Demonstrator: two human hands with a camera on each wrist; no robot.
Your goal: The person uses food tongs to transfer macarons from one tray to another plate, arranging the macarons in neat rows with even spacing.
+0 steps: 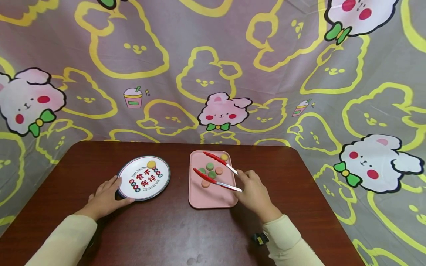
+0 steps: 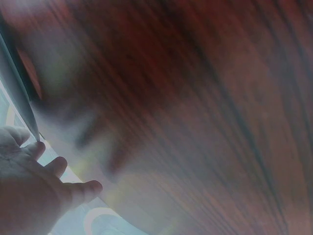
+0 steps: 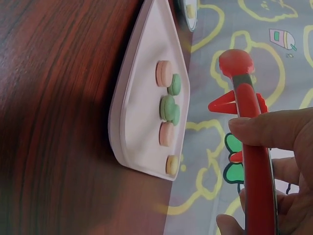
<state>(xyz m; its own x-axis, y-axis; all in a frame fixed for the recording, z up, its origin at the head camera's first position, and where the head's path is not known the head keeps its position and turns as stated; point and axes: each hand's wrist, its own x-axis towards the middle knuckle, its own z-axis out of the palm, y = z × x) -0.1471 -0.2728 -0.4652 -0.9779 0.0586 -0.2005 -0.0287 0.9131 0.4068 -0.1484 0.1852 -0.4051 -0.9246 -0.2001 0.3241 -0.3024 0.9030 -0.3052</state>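
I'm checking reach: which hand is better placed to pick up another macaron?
Probably the right hand: it holds open tongs over the tray of macarons, while the left hand touches the plate.

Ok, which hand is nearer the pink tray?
Right. The right hand is just right of the pink tray, holding tongs over it. The left hand is farther left, touching the white plate.

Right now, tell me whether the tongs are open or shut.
The tongs in the right hand are open: the head view shows their red tips standing apart over the pink tray.
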